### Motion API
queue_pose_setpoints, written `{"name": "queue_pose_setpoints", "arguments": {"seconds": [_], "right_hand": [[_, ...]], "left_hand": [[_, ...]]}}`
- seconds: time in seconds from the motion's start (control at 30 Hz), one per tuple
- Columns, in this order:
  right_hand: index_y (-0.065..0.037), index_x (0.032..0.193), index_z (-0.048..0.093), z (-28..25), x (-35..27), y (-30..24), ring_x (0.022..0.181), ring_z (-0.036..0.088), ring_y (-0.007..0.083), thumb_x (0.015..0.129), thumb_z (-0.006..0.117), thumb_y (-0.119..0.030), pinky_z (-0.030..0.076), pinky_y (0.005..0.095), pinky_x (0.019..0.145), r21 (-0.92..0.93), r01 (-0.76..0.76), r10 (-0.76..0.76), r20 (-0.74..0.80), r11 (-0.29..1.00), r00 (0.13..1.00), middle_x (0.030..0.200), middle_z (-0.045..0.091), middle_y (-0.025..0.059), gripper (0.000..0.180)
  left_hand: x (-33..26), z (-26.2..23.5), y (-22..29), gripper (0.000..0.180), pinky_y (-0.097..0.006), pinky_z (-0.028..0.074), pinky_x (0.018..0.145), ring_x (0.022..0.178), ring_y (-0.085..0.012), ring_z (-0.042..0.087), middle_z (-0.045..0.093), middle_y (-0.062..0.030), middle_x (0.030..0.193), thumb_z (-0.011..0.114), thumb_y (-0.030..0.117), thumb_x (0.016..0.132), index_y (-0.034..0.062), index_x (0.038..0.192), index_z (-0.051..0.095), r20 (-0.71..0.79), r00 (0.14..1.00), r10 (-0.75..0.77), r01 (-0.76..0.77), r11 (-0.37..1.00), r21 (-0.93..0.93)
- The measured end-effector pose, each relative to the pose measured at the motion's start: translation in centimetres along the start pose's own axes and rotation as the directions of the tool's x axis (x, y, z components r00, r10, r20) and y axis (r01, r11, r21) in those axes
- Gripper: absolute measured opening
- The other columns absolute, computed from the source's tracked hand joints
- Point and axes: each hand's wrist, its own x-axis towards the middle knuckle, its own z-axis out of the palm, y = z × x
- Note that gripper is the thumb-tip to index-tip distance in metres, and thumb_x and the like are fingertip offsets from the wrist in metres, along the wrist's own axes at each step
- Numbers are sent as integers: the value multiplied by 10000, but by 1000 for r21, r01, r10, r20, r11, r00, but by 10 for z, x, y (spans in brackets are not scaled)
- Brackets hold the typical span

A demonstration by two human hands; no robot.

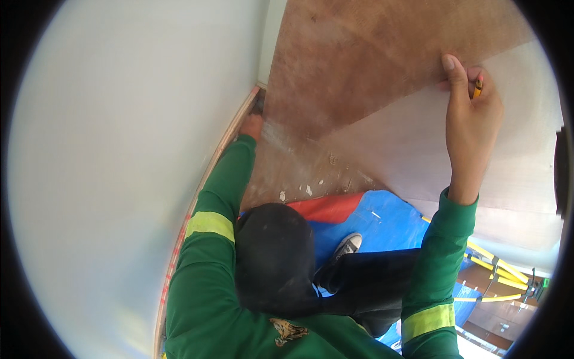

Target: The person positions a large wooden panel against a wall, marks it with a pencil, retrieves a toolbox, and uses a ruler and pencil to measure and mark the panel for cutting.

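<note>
My left hand (252, 126) reaches down into the narrow corner between the white panel (119, 149) and a brown wooden board (359, 60). Its fingers look curled; what they hold, if anything, is hidden. Raised at the right, my right hand (476, 113) has a yellow pencil (478, 90) with a pink end tucked in its curled fingers. The thumb points up beside the brown board's slanting edge; whether it presses on the board I cannot tell. A wooden edge strip (230, 128) with red and white marks runs along the white panel, next to my left forearm.
A dusty brown floor area (287, 167) carries pale flakes. Blue sheeting (382, 221) with a red part (329, 207) lies below, under my shoe (348, 244). A pale, smooth surface (406, 137) spans the right. Yellow tripod-like legs (502, 272) stand at lower right.
</note>
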Motion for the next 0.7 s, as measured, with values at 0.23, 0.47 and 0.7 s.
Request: {"name": "queue_pose_setpoints", "arguments": {"seconds": [0.23,0.47,0.7], "right_hand": [[-23,883,712,0,2,0,629,554,80,1049,780,-392,405,265,615,-99,36,-37,-11,994,999,743,742,55,410],[-33,863,714,-3,2,-1,629,570,75,1057,769,-388,409,248,618,-67,31,-29,27,997,999,717,733,50,409],[-23,838,680,-3,1,-3,673,669,117,1060,766,-375,455,271,638,-24,87,-87,9,996,996,703,721,65,424]], "left_hand": [[10,23,3,160,-488,599,924,1075,-378,718,726,-184,1081,619,62,976,37,1097,720,125,986,-110,125,985,-117],[5,42,3,154,-528,584,918,1077,-384,707,728,-168,1107,587,74,986,53,1078,708,-53,991,-120,110,980,-163],[11,27,9,225,-500,610,920,1087,-378,750,771,-178,1137,589,111,1012,47,1136,765,171,946,-277,306,935,-178]]}}
